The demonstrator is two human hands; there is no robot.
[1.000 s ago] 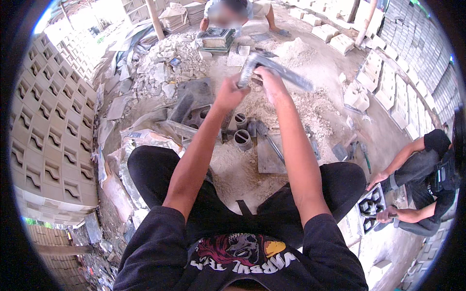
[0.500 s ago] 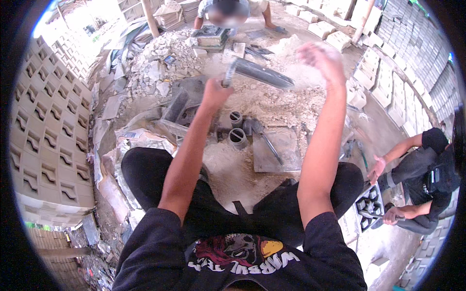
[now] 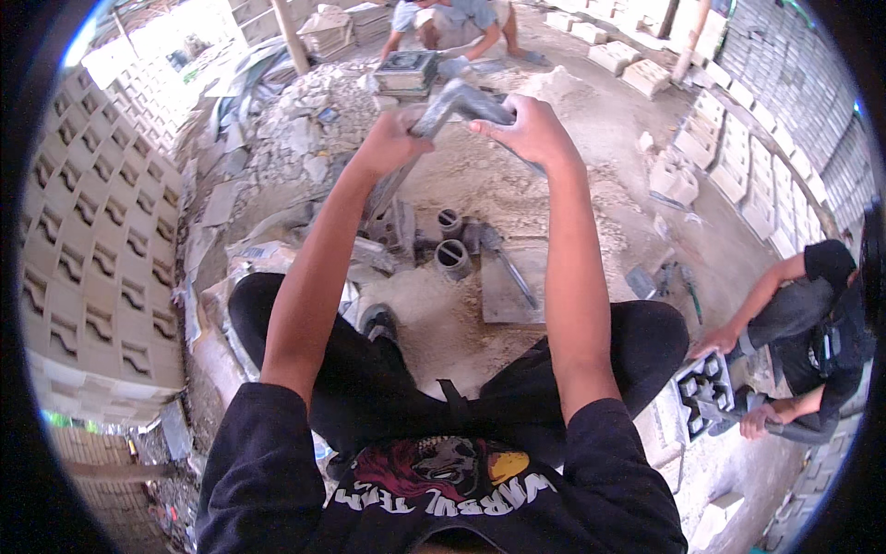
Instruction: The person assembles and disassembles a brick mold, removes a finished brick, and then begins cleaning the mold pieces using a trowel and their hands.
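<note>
- The left hand (image 3: 395, 138) is closed around one side of a grey angled piece (image 3: 454, 95); the thumb lies toward its inner side.
- The right hand (image 3: 538, 134) grasps the other side of the same piece, thumb pointing inward; slight blur hides the exact fit of the fingers on both sides.
- The grey angled piece is held up in front of the person, bent corner farthest from the body; its two sides spread back toward the two hands.
- Below and between the forearms, two short grey cylinders (image 3: 452, 270) stand upright on the dusty ground, each with a bar across its top; a flat square board (image 3: 513, 300) lies to their right, a long-handled tool (image 3: 515, 270) resting partly over it.
- Pale loose material (image 3: 563, 208) spreads beyond the board; broken rubble (image 3: 295, 120) is heaped farther off to the left.
- Ahead, a co-worker (image 3: 461, 32) crouches near a dark-topped block mould (image 3: 406, 66); at the right, another co-worker (image 3: 803, 342) touches a grey mould with cavities (image 3: 706, 388).
- Pale patterned blocks (image 3: 97, 258) form a wall along the left.
</note>
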